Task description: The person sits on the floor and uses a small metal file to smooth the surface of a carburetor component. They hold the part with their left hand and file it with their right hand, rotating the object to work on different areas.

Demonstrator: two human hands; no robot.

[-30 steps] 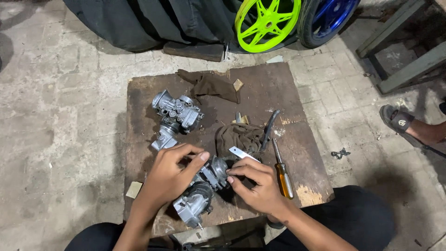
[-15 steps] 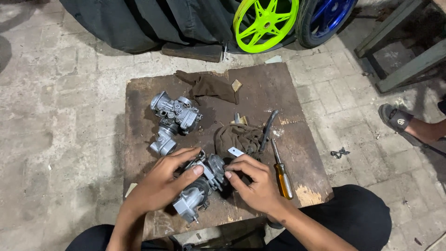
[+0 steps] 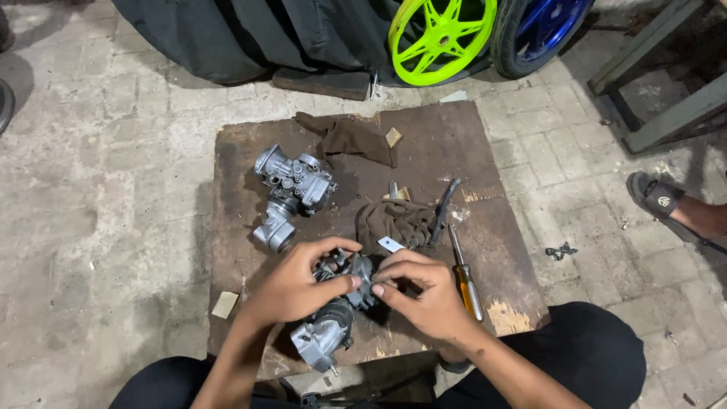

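Both hands meet over a grey metal carburetor that lies at the near edge of a worn wooden board, the surface set on a paved floor. The left hand wraps over the carburetor's upper part, its fingers curled and pressed on the metal, thumb arching over the top. The right hand comes in from the other side, fingers drawn together and pinching at a small part on the carburetor's top, fingertips almost touching those of the left hand. The carburetor's round open mouth points toward the person's knees. A second carburetor lies apart on the board's left half, untouched. Just behind the hands sits a crumpled brown rag with a small white tag at its near edge, and a dark curved tool leans across it. A screwdriver with an amber handle lies just right of the right hand. Another brown cloth rests at the board's far side. Beyond the board stand a lime-green wheel and a blue wheel. A sandalled foot of another person shows at the right edge.
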